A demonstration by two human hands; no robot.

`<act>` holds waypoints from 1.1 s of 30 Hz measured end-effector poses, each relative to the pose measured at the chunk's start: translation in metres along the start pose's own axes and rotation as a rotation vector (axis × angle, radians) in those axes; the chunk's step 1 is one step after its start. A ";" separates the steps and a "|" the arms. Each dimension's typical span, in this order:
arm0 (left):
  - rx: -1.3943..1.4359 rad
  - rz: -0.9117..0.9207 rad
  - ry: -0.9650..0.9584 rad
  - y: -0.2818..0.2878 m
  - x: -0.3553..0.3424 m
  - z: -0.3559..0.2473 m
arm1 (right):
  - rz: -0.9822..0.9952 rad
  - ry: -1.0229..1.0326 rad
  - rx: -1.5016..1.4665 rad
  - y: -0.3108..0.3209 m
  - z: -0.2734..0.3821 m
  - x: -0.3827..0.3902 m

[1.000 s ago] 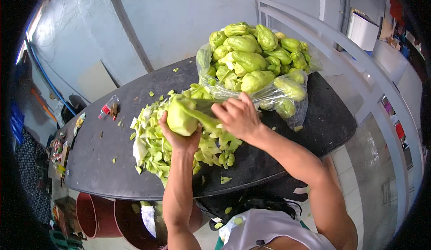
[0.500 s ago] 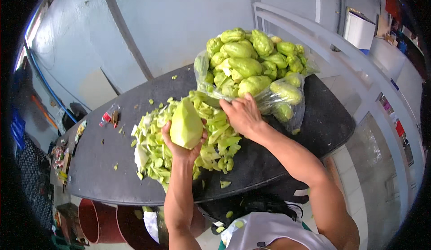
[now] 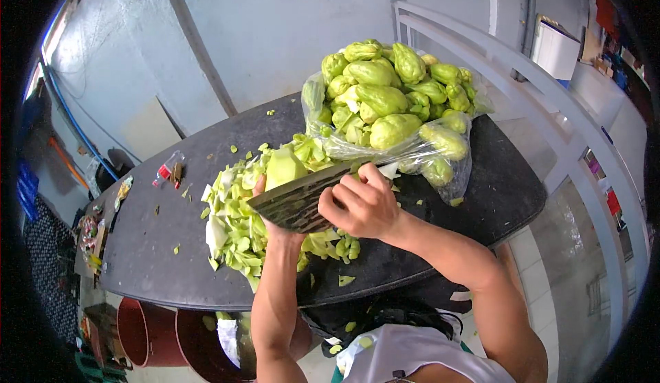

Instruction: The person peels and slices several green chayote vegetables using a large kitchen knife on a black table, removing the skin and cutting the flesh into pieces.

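Observation:
My left hand (image 3: 276, 233) is wrapped round a peeled, pale green chayote (image 3: 285, 167) above a heap of peelings. My right hand (image 3: 361, 205) grips a cleaver (image 3: 295, 199) with a broad, dark, streaked blade. The blade crosses in front of the chayote and hides its lower part, along with some of my left fingers. Whether the edge touches the flesh, I cannot tell. Under both hands, the pale green chayote peelings (image 3: 237, 235) lie spread on the dark table (image 3: 165, 245). Beyond my right hand, whole chayotes (image 3: 385, 97) are piled in a clear plastic bag (image 3: 409, 156).
A white metal railing (image 3: 522, 94) runs along the right side, with a pale wall (image 3: 275, 32) behind the table. Small litter, including a clear bottle with a red label (image 3: 167, 168), lies on the table's left. Dark red round containers (image 3: 134, 331) stand below the front edge.
My right hand has come left and nearer from beside the bag, bringing the cleaver across the front of the chayote. My left hand still holds the chayote, now tipped a little.

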State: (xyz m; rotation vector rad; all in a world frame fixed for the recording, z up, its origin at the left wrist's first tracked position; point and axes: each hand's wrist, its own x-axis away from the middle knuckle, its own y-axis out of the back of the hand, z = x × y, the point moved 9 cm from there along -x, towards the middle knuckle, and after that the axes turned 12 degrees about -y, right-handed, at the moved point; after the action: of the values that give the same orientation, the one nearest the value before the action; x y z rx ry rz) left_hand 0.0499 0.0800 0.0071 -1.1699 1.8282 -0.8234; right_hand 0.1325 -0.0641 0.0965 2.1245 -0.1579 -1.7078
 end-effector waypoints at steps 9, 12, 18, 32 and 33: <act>-0.121 -0.038 0.053 -0.013 0.005 0.001 | 0.226 -0.288 -0.102 -0.031 -0.059 0.010; -0.151 0.020 0.099 -0.009 0.007 0.005 | 0.116 -0.195 -0.175 -0.013 -0.041 0.003; -0.037 0.004 0.050 -0.034 0.002 0.004 | 0.377 -0.476 -0.057 -0.055 -0.099 0.015; 0.148 -0.140 -0.127 -0.022 -0.081 -0.007 | 0.092 -0.552 -0.513 -0.003 -0.047 -0.040; 0.148 -0.150 -0.159 -0.018 -0.083 -0.008 | 0.093 -0.571 -0.541 -0.004 -0.048 -0.038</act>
State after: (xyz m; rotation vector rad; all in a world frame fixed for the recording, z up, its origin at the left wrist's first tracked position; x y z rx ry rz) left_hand 0.0718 0.1507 0.0486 -1.2501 1.5385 -0.9070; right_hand 0.1684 -0.0360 0.1374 1.2047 0.0453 -1.9785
